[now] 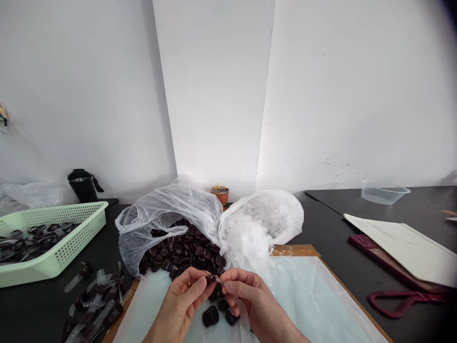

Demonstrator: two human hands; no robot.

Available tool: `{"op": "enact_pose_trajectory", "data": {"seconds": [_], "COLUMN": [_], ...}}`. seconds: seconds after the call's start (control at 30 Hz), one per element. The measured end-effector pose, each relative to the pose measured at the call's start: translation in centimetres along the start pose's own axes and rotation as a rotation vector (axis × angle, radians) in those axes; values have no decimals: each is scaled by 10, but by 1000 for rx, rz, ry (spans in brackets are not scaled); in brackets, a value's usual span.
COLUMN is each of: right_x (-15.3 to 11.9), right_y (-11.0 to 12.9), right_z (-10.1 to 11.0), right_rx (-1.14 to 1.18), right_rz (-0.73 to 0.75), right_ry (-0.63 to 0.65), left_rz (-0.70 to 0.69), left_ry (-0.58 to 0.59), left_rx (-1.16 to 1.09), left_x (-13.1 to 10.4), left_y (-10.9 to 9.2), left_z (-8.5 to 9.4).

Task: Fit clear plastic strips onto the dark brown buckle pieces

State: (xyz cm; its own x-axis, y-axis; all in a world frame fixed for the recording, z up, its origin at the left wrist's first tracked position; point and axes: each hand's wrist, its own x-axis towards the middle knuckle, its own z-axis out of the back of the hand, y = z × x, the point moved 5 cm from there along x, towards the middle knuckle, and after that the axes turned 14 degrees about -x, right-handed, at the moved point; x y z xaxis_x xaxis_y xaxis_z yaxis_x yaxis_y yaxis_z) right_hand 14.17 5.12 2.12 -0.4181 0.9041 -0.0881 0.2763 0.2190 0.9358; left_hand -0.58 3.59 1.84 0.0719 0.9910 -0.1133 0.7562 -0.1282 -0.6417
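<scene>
My left hand (183, 302) pinches a small dark brown plastic buckle (211, 278) between thumb and fingertips. Close against it, the fingers of my right hand (255, 300) are closed on a clear plastic strap (244, 315), whose tail hangs below the palm. The strap's near end meets the buckle, but I cannot tell whether it passes through. Several loose buckles (210, 316) lie under my hands on the pale blue sheet (307, 295). Behind them, a heap of the same buckles (193, 247) spills from a translucent bag (167, 200), beside a white bag of clear straps (250, 238).
At left stand a green basket (82, 238) of strapped buckles and a pile of more strapped pieces (96, 305). A black tumbler (84, 187) and small pot (220, 195) stand behind. Scissors (396, 305), a paper pad (400, 243) and a clear tub (383, 193) lie right.
</scene>
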Motion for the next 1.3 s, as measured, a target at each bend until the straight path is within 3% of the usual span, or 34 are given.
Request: {"op": "enact_pose_trajectory", "data": {"seconds": [0.17, 0.33, 1.0, 1.3], "right_x": [0, -1, -1, -3], "right_y": [5, 3, -1, 3], "right_z": [6, -3, -5, -7], "right_rx": [0, -27, -75, -91], "right_rz": [14, -10, -43, -40], "right_ry": [-30, 23, 10, 16], "left_rz": [51, -14, -108, -105], "left_ry": [17, 12, -21, 31], "left_rx": [-19, -14, 265, 362], "left_x": [0, -1, -3, -2], "left_y": [1, -1, -7, -8], "left_z": [-3, -2, -4, 0]}}
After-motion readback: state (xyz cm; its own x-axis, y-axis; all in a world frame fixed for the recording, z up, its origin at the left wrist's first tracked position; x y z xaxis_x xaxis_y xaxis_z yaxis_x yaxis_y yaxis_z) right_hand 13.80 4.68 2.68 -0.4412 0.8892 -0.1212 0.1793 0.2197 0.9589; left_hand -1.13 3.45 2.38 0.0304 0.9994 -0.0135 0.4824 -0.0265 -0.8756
